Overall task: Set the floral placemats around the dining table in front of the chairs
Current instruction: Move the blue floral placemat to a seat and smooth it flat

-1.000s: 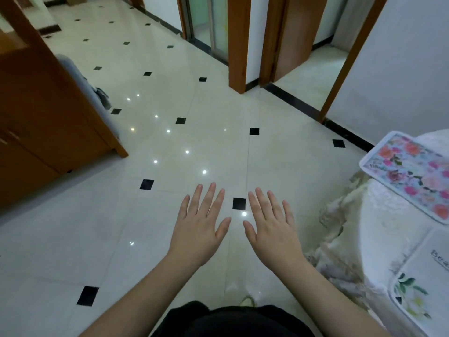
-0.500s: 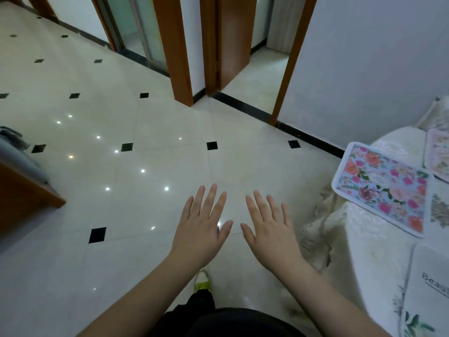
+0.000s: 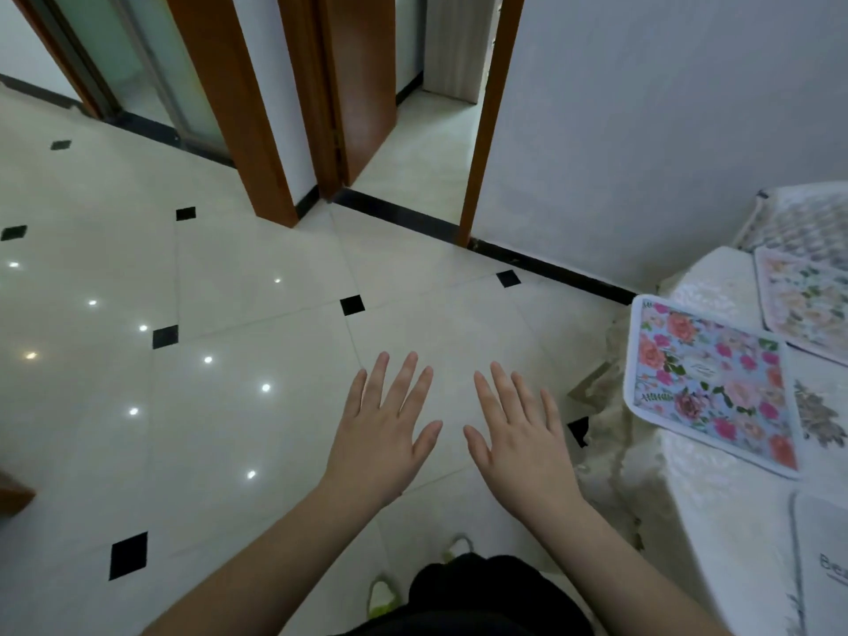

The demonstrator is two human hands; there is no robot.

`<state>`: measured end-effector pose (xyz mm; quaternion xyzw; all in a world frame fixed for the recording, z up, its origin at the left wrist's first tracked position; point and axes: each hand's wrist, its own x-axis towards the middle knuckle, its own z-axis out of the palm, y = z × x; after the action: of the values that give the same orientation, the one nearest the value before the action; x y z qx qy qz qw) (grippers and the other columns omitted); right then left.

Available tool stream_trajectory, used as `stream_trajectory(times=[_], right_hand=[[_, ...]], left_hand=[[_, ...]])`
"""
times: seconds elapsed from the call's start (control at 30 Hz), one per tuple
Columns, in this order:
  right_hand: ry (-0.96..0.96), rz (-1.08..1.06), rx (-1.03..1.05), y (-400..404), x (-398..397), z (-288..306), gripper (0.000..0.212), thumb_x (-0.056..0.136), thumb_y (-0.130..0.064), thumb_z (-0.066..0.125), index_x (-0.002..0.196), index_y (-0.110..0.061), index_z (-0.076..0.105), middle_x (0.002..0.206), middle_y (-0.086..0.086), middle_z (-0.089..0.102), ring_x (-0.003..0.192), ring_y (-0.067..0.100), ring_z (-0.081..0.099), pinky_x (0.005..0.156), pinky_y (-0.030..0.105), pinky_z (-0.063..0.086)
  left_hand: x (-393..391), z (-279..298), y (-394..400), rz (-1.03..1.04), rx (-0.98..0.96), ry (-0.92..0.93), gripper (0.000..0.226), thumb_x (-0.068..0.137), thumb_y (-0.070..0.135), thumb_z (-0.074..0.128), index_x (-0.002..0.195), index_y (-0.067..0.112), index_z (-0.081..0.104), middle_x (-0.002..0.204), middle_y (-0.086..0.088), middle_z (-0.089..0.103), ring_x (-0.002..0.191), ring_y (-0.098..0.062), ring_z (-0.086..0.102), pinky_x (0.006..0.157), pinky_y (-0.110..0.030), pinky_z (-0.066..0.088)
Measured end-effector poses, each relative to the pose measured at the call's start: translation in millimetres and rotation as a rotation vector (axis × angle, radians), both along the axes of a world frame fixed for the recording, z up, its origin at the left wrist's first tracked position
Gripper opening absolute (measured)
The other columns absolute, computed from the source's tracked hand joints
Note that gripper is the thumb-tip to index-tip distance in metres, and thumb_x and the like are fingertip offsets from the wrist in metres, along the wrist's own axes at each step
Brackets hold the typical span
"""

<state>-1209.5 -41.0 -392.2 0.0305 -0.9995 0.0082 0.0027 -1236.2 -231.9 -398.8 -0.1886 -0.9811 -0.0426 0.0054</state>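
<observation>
Floral placemats: I see the blue-and-pink one (image 3: pixel 713 385) at 3 o'clock on the table's white cloth (image 3: pixel 716 488), pale one (image 3: pixel 810 302) beyond it, left hand (image 3: pixel 383 426) and right hand (image 3: pixel 518 436) both spread flat, empty, over the floor.

White placemat (image 3: pixel 821 562) cut by right edge; its lettering incomplete; chairs out of view.
</observation>
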Motion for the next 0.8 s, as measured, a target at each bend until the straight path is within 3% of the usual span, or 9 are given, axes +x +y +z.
stream_trajectory(times=[0.27,0.47,0.8], right_hand=[[-0.009,-0.123,-0.045,45,-74,-18,0.064,0.096,-0.051,0.026,0.151,-0.02,0.032,0.158,0.008,0.031,0.143,0.027,0.035,0.113,0.046,0.013],[0.001,-0.247,-0.094,96,-136,-14,0.063,0.096,-0.049,0.026,0.151,-0.019,0.033,0.157,0.008,0.032,0.142,0.028,0.036,0.116,0.05,0.019],[0.006,-0.406,-0.135,168,-178,-14,0.063,0.094,-0.047,0.029,0.149,-0.017,0.037,0.155,0.009,0.037,0.14,0.028,0.039,0.114,0.053,0.028]], left_hand=[[-97,-9,46,-0.109,-0.029,-0.025,0.066,0.102,0.055,0.012,0.154,0.02,0.033,0.16,-0.004,0.034,0.146,-0.03,0.033,0.115,-0.05,0.016],[-171,-4,102,-0.2,-0.066,-0.018,0.064,0.102,0.054,0.019,0.154,0.02,0.033,0.158,-0.004,0.036,0.143,-0.029,0.038,0.114,-0.049,0.016],[-247,2,197,-0.396,-0.082,-0.004,0.065,0.102,0.055,0.016,0.154,0.019,0.033,0.161,-0.005,0.031,0.149,-0.027,0.023,0.116,-0.049,0.016]])
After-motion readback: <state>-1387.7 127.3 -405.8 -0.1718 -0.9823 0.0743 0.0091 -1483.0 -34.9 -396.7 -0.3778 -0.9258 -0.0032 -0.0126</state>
